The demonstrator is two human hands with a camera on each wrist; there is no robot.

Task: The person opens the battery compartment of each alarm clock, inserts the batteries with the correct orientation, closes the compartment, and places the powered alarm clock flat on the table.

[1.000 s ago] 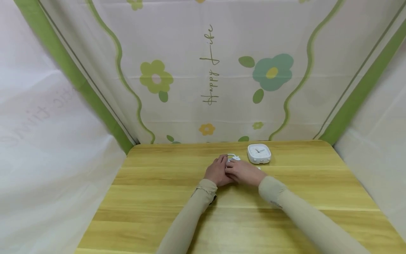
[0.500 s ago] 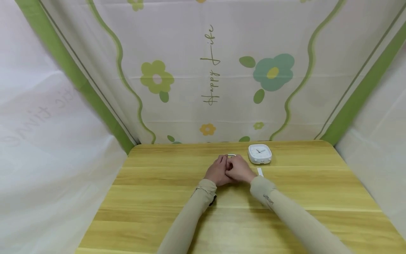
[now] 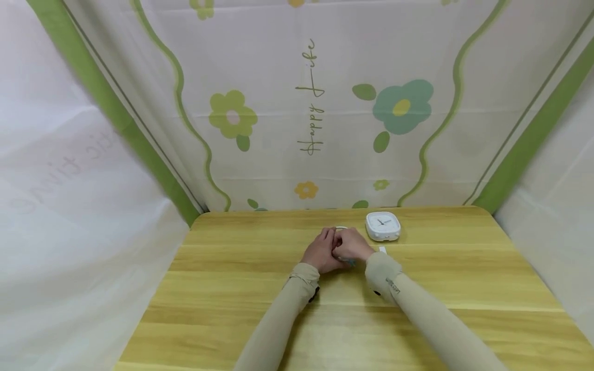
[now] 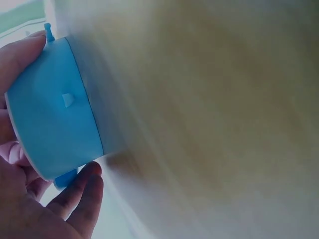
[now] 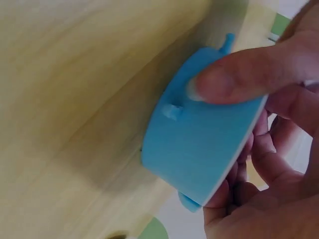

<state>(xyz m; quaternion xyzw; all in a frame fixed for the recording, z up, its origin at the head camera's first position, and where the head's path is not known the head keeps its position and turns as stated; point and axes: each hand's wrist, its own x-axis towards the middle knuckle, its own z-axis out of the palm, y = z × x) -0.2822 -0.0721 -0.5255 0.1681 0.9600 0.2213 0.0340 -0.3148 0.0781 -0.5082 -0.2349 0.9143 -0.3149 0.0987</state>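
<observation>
In the head view, the left hand (image 3: pixel 321 254) and the right hand (image 3: pixel 355 244) meet over the wooden table (image 3: pixel 241 288), their fingers together and their backs hiding most of what lies between. A white curved piece (image 3: pixel 341 228) shows just beyond the fingertips, and a small bluish bit (image 3: pixel 351 262) shows under the near side of the right hand; how the two join is hidden. The white clock (image 3: pixel 383 226) stands just beyond and to the right of the right hand, and a white strip (image 3: pixel 382 250) lies near that wrist, partly behind the sleeve.

In the left wrist view, a blue case (image 4: pixel 57 109) sits within the left hand's grip, clamped between a digit along its upper end and two fingers bent against its lower end. It is tilted, its long edge beside the tabletop; whether it touches cannot be told. The case is plain, smooth and light blue, with a small peg on its side, a thin prong at the upper end and a flat tab at the lower.

In the right wrist view, the right hand is clamped on the same case: the thumb presses flat on the blue side, near the peg, while the other fingers curl behind the pale rim. The prong juts out above the thumb, and the tab at the opposite end.
</observation>
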